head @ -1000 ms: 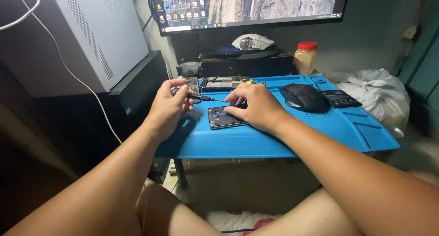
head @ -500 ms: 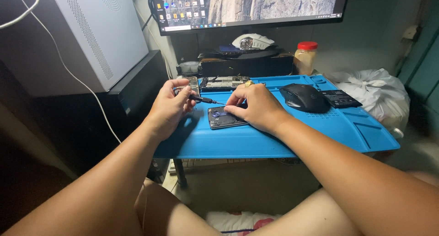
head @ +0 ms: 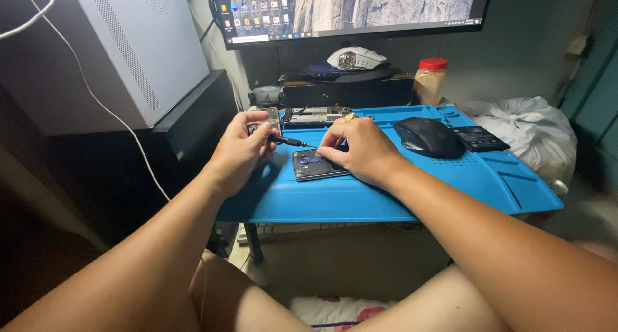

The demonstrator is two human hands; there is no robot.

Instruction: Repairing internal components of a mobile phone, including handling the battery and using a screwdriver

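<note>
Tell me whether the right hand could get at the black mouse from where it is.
Probably yes. The right hand rests on the opened phone, and the black mouse lies just to its right on the blue mat, with only bare mat between them.

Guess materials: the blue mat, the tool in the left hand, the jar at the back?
Blue mat: likely silicone or soft rubber; matte, with moulded compartments and ridges.
Tool in the left hand: dark slim shaft, probably metal with a plastic grip; too small to be sure.
Jar: clear glass or plastic, cannot tell which, with a glossy red plastic-looking lid.
</note>
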